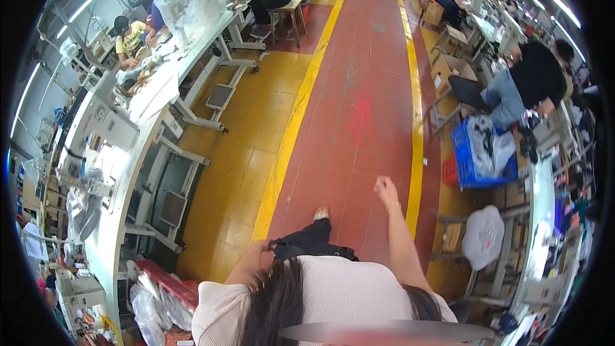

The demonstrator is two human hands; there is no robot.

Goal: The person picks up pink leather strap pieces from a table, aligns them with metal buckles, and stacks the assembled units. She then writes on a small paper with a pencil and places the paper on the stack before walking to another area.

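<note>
My right hand (385, 191) swings out in front of me over the red walkway, its fingers curled in and nothing seen in them. A thin bracelet (394, 205) circles that wrist. My left hand (264, 246) hangs low at my left side, beside my black trousers (307, 238). Its fingers are small and partly hidden against the dark cloth, so their hold is unclear. One shoe (321, 213) shows ahead of me on the floor.
The red walkway (346, 122) runs ahead between yellow lines. Sewing tables (150, 112) with machines line the left, where seated people work. On the right are a blue crate (471, 154) of plastic-wrapped goods, a white-covered stool (483, 237), a cardboard box (453, 72) and a person in black (538, 74).
</note>
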